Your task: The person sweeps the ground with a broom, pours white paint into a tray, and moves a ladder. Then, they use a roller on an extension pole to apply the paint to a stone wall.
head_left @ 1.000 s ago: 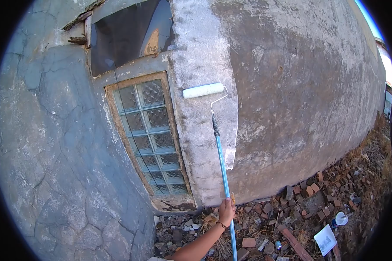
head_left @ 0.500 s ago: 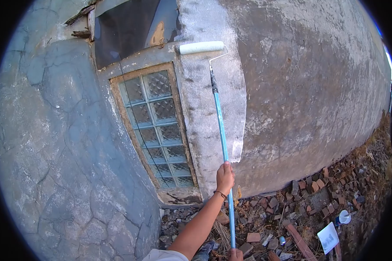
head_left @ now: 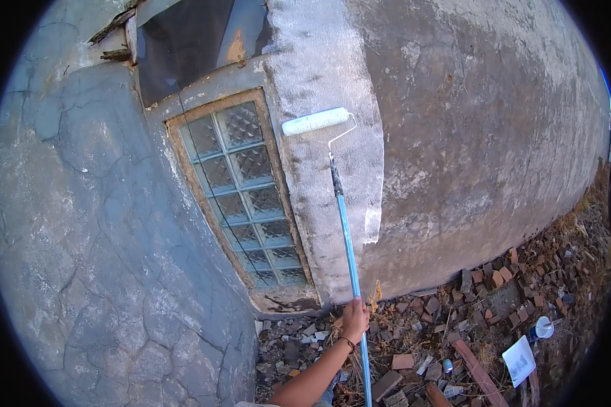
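My left hand [head_left: 355, 320] is closed around the light-blue extension pole [head_left: 347, 241] of a paint roller. A wire frame joins the pole to the white roller sleeve [head_left: 316, 121], which lies against the wall beside the glass-block window. Under the sleeve is a strip of whitish paint [head_left: 332, 176] with a patchy look, its right edge meeting bare grey-brown wall [head_left: 455, 149]. The pole's lower end runs out of the bottom of the view. My right hand is not visible.
A glass-block window [head_left: 244, 193] sits left of the painted strip, below a dark panel [head_left: 183, 47]. Cracked blue-grey wall [head_left: 88, 224] fills the left. Broken bricks [head_left: 502, 275], a wooden plank [head_left: 478, 370], a white paint tray [head_left: 519, 360], a can [head_left: 447, 366] and a bucket [head_left: 544, 327] lie on the ground.
The roller sleeve has moved down the wall from beside the window's top to beside its upper panes. My left hand has lowered with the pole. My right hand has left the view.
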